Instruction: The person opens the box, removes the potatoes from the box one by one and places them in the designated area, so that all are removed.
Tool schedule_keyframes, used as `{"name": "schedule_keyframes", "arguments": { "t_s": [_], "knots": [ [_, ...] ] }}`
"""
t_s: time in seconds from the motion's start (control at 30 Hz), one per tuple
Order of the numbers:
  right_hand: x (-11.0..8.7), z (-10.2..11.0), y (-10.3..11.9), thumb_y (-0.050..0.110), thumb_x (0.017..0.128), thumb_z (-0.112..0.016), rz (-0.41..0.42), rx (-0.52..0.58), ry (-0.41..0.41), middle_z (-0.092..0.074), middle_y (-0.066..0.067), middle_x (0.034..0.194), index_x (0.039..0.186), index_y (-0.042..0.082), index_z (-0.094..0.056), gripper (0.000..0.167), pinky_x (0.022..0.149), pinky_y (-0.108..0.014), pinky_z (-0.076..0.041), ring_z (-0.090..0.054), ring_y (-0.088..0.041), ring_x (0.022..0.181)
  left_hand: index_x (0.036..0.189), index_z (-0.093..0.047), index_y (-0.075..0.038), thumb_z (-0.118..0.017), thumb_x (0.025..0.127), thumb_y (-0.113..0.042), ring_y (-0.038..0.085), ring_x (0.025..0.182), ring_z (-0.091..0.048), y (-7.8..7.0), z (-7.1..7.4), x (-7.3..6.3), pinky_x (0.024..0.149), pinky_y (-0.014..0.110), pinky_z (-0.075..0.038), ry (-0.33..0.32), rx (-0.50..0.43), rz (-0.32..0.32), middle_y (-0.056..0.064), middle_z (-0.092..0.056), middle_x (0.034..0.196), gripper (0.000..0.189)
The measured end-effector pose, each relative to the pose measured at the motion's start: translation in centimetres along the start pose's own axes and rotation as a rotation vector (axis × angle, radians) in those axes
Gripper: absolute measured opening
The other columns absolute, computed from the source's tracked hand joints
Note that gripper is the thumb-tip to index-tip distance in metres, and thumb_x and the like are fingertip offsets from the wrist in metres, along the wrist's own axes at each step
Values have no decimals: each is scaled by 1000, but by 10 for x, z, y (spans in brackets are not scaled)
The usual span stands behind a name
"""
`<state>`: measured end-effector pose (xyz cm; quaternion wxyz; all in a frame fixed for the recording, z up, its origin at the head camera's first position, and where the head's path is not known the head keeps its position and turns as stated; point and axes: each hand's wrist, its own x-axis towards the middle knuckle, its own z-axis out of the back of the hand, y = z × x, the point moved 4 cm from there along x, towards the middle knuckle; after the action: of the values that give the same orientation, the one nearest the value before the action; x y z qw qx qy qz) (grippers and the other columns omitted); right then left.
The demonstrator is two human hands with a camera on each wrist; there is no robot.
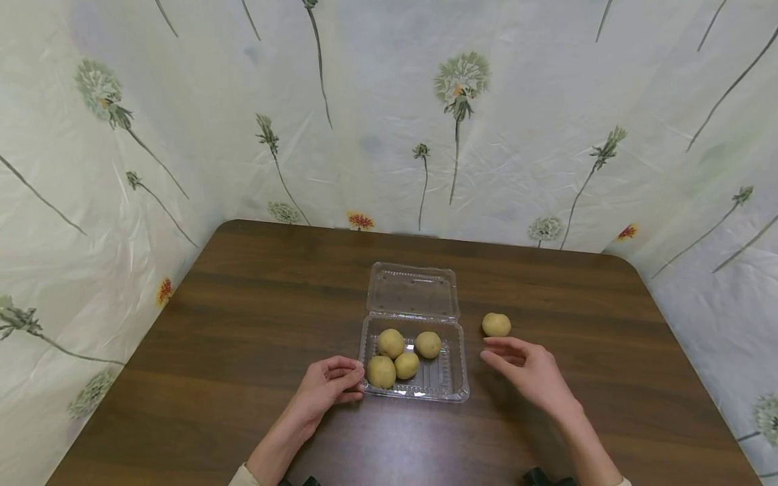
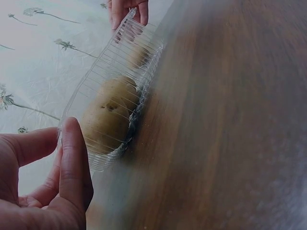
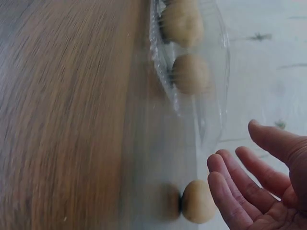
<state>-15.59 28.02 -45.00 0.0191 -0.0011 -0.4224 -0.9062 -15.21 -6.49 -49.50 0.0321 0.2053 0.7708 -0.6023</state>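
Observation:
A clear plastic clamshell container point(image 1: 436, 376) stands on the table with its lid point(image 1: 413, 290) folded back. Several potatoes point(image 1: 391, 343) lie inside, mostly toward the left. At the front left corner my left hand point(image 1: 325, 391) pinches the rim between thumb and fingers; the left wrist view shows the thumb on one side of the thin edge and a fingertip on the other. One more potato point(image 1: 496, 325) sits on the table, right of the container. My right hand point(image 1: 535, 376) hovers just in front of that potato, fingers extended and thumb apart, holding nothing.
The brown wooden table point(image 1: 273, 283) has rounded far corners. Behind it and at both sides hangs a pale sheet point(image 1: 377, 121) printed with dandelions. Dark objects point(image 1: 541, 476) show at the bottom edge of the head view, too cropped to identify.

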Motion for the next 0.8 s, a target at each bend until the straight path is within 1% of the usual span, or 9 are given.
{"name": "schedule_keyframes", "arguments": {
  "t_s": [0.2,0.37,0.6,0.7,0.8],
  "knots": [
    [1,-6,8,39,90,-72,14,30,16,-71,-3,108,119,8,-68,43,80,-25,-55,-68,-20,98,107,-60,9,-71,90,-8,18,78,-66,0,0,0,72,28,-59,3,0,0,10,-64,88,26],
    [2,-10,13,36,89,-73,47,47,23,-71,-4,107,118,7,-69,41,80,-25,-55,-68,-19,96,107,-60,9,-71,90,-8,18,78,-66,1,0,1,72,28,-59,3,-2,-2,10,-64,88,26],
    [3,-15,19,35,89,-73,64,67,39,-72,-3,106,118,9,-70,39,79,-25,-55,-68,-17,95,106,-60,9,-71,91,-7,18,77,-66,0,0,1,72,29,-60,-2,5,-3,10,-64,88,25],
    [3,-17,22,35,89,-74,64,85,50,-72,-2,105,117,10,-70,38,79,-25,-56,-69,-15,94,106,-60,9,-71,91,-7,18,77,-66,0,0,1,72,29,-60,-3,5,0,10,-64,88,25],
    [4,-20,24,31,89,-74,82,101,57,-72,-1,102,115,8,-70,35,79,-24,-56,-69,-13,91,107,-60,9,-71,91,-8,18,78,-66,0,0,0,72,29,-59,-2,5,3,10,-64,88,25]
  ]
}}
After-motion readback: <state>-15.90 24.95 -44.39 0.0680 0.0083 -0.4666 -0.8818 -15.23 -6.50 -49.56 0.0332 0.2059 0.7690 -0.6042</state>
